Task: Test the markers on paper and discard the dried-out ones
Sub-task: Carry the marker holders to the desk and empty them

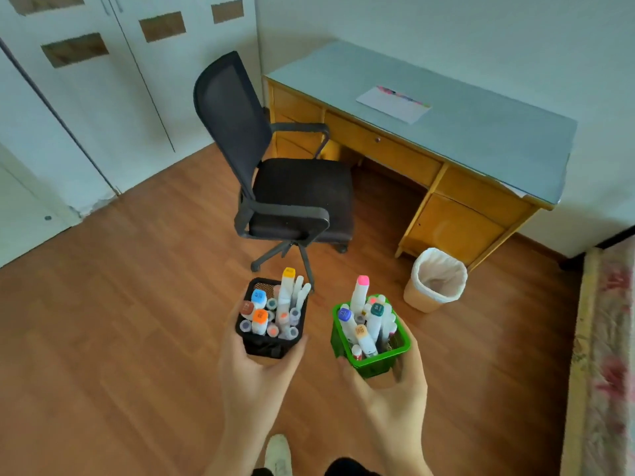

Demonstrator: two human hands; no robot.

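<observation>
Head camera, looking down over a wood-laminate floor: a person stands holding two mesh pen holders at lower centre of the frame. Left hand grips a black holder from below, its fingers curled round the sides; white markers with coloured caps stand upright inside. Right hand grips a green holder the same way, thumb on its right side, with more markers inside, one pink-capped and tallest. Just right of the green holder, a beige waste bin with a white liner stands on the floor beside a yellow wooden desk. On that worktop, upper right of the frame, lies a white sheet of paper bearing a row of coloured marks along its far edge. A black mesh office chair sits at centre, turned away from the desk. A white shoe shows at the bottom edge.
</observation>
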